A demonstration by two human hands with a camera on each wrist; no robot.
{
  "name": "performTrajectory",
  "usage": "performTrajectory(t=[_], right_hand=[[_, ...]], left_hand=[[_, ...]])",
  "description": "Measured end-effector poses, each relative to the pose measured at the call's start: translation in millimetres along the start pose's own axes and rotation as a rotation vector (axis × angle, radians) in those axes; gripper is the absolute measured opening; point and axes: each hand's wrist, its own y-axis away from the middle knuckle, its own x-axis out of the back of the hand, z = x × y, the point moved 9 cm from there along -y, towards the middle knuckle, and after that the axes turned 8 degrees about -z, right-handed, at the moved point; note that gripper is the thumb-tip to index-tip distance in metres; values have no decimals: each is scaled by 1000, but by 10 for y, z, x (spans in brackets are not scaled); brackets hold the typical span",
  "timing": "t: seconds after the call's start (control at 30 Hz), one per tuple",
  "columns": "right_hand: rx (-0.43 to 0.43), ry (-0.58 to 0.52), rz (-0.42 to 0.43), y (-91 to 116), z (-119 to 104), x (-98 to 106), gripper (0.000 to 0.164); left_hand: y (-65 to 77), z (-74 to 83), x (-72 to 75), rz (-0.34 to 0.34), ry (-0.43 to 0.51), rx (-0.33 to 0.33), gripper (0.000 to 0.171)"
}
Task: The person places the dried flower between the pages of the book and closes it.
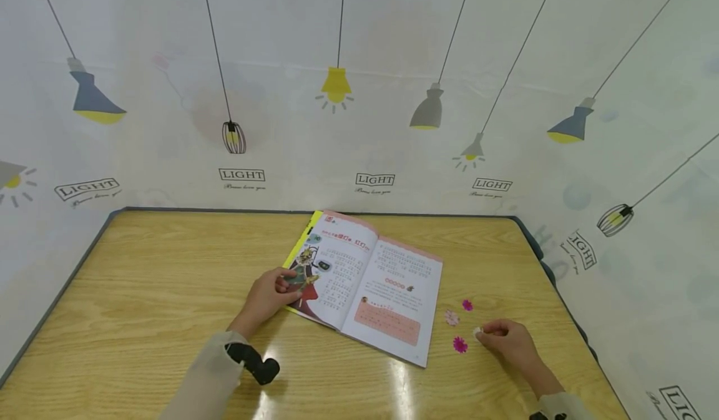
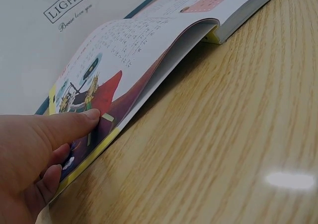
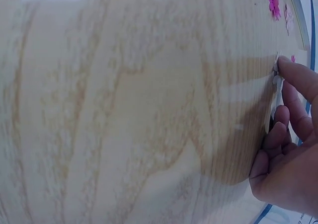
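Lower centre: left hand (image 1: 268, 298) grips open book (image 1: 387, 289) edge. Lower right: right hand (image 1: 511, 344) pinches small white piece (image 1: 477, 332).

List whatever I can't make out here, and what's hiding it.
- Book: its small print is too small to read in the head view.
- White piece: full shape covered by the fingers of the right hand, head view.
- Table: near edge cut off by the head view's bottom edge.
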Motion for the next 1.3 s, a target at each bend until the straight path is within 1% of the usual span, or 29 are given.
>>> performTrajectory(t=[0.17, 0.67, 0.83, 0.93, 1.07, 1.3], right_hand=[[8, 16, 11, 11, -33, 28, 31], [-14, -37, -18, 29, -62, 40, 32], [-18, -27, -17, 4, -95, 58, 36], [-20, -20, -19, -11, -147, 60, 39], [-5, -20, -14, -27, -253, 49, 38], [56, -24, -23, -40, -535, -3, 40]], left_hand=[[3, 5, 5, 1, 0, 2, 40], [-14, -4, 5, 6, -11, -2, 40], [-2, -13, 6, 5, -11, 11, 40], [3, -18, 5, 2, -7, 19, 40], [8, -4, 6, 0, -6, 7, 40], [18, 14, 11, 1, -3, 8, 40]])
